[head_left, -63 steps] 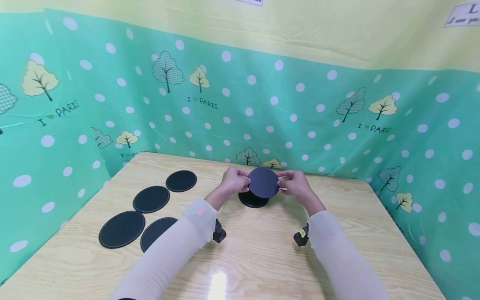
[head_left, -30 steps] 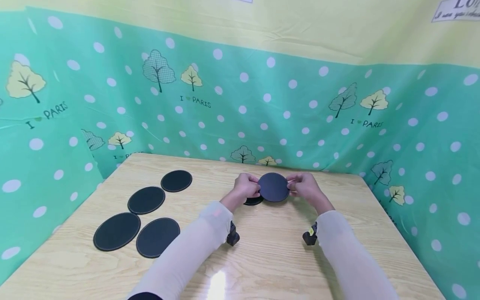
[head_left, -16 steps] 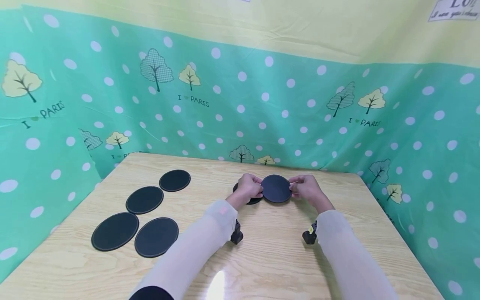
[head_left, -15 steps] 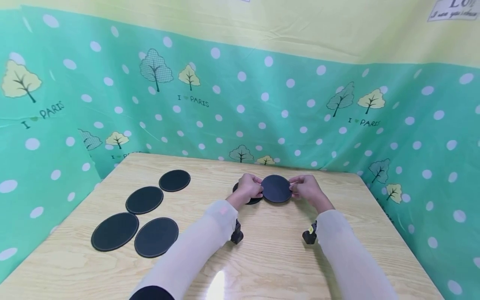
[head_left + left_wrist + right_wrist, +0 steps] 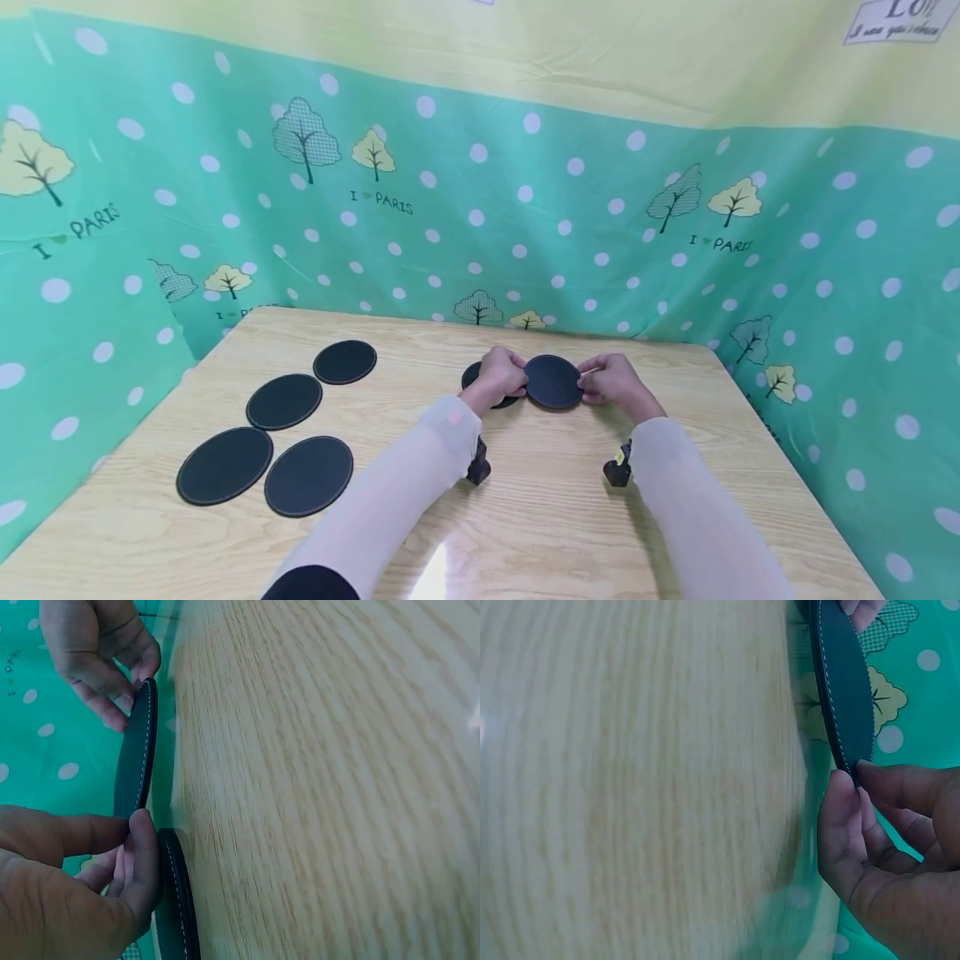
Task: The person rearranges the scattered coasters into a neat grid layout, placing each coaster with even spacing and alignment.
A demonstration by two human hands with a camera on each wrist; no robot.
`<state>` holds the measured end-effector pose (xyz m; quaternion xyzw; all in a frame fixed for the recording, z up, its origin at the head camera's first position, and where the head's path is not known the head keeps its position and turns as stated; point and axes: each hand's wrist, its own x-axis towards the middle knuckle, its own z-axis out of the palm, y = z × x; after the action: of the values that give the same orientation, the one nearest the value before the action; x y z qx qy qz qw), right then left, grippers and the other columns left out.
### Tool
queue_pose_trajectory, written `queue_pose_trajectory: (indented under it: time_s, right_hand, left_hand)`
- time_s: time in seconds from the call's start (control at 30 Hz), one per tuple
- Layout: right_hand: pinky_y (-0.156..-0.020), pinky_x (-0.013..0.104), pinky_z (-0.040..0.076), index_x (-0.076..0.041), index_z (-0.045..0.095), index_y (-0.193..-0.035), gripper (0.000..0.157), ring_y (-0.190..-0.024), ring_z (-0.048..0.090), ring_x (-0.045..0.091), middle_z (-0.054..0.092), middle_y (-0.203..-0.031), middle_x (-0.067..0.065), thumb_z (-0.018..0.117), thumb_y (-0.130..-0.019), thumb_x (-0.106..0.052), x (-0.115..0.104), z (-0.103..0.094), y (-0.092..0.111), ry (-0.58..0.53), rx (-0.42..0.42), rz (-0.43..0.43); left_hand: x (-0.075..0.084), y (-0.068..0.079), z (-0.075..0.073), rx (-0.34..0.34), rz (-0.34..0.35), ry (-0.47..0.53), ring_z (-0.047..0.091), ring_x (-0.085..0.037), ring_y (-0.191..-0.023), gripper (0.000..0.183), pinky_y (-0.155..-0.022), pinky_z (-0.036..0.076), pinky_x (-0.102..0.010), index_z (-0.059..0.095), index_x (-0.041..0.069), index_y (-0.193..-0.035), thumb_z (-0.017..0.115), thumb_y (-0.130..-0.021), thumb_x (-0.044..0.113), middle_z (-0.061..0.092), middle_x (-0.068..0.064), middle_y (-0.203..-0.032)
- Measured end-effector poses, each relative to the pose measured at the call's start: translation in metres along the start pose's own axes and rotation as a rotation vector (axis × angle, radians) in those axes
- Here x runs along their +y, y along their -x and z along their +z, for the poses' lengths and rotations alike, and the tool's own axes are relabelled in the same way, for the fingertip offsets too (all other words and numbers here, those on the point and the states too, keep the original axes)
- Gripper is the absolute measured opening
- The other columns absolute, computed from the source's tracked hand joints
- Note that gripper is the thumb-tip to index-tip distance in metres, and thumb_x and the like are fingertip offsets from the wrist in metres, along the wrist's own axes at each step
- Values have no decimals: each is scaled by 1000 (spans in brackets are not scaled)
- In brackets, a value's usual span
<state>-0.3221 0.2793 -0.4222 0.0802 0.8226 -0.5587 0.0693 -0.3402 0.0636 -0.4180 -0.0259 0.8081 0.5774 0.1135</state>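
Observation:
Between my two hands is a round black coaster (image 5: 553, 382) with pale stitching along its rim. My left hand (image 5: 501, 375) pinches its left edge between thumb and fingers. On the opposite edge, my right hand (image 5: 613, 385) pinches it the same way. In the left wrist view the held coaster (image 5: 136, 754) stands a little off the wooden surface, tilted slightly. A second black coaster (image 5: 472, 375) lies on the table just left of it, partly hidden behind my left hand; its stitched edge shows in the left wrist view too.
Several more black coasters lie flat at the left of the wooden table (image 5: 540, 517): one at the back (image 5: 345, 362), others nearer (image 5: 284, 402), (image 5: 225, 466), (image 5: 309, 476). A green patterned cloth (image 5: 420, 208) hangs behind and beside the table.
Both hands have moved the held coaster rightward and lowered it toward the table, from over the second coaster to beside it. The head view has shifted slightly.

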Motion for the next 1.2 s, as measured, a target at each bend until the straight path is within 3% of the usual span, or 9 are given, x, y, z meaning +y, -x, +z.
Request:
queue_pose_trajectory:
  time_s: [0.33,0.67,0.8,0.93,1.07,1.2]
  right_hand:
    - [-68,29,62,13,56,-128,35,-73,67,14,66,-94,13,62,-94,11,1,1,0,8,-36,31]
    - [-66,29,62,12,58,-125,32,-72,67,15,64,-95,15,61,-94,11,3,1,-2,28,-25,55]
    - [-65,29,62,14,57,-125,33,-70,68,15,65,-91,13,61,-92,14,3,0,-2,19,-35,61]
    - [-65,29,62,15,56,-126,34,-70,68,15,66,-91,14,59,-92,16,2,0,-1,29,-52,53]
    - [-67,30,62,15,56,-128,35,-72,68,15,66,-93,15,59,-93,16,1,-1,-1,55,-67,50]
    - [-68,30,63,15,56,-127,35,-72,69,15,66,-95,16,60,-92,15,1,-1,-1,72,-72,49]
  left_hand:
    - [-2,-6,2,28,7,-104,69,-20,-64,21,-54,60,-26,73,3,-101,66,-88,-12,64,-14,-108]
    - [0,-4,5,42,23,-202,67,-16,-61,25,-51,57,-26,76,6,-102,66,-87,-10,67,-12,-109]
    - [0,-4,5,39,20,-230,61,-14,-56,20,-45,48,-25,73,8,-83,66,-87,-10,64,-8,-94]
    - [0,-5,5,17,19,-247,42,-14,-46,40,-41,33,-26,52,12,-58,63,-87,-12,45,-2,-65]
    - [0,-6,6,1,26,-272,25,-15,-45,51,-42,24,-29,37,16,-51,60,-87,-13,26,1,-52]
    - [0,-8,8,-9,30,-319,16,-15,-46,52,-42,21,-29,34,16,-50,58,-85,-14,20,2,-50]
